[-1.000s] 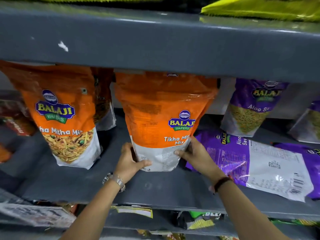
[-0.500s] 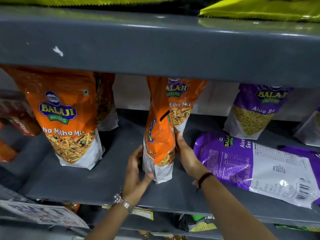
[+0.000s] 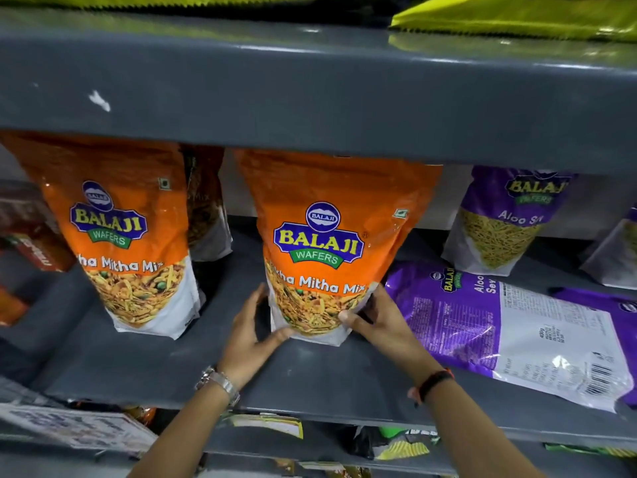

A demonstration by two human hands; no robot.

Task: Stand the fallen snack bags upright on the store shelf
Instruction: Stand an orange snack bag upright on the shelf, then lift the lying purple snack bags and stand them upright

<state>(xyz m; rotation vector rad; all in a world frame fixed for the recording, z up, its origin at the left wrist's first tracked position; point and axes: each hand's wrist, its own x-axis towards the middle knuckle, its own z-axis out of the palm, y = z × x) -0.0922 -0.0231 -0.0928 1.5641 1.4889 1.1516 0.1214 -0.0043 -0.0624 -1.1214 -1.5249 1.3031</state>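
left hand (image 3: 250,334) and right hand (image 3: 377,320) clasp the base of the orange snack bag (image 3: 327,243), steadying it upright on the grey shelf (image 3: 310,381); purple bag (image 3: 510,332) lies flat alongside.

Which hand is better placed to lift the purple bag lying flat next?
Right. The right hand grips the orange bag beside the flat purple Aloo Sev bag; the left hand would have to cross over.

Head-worn view, close to the grey shelf (image 3: 310,384), facing forward and slightly down past its front edge.
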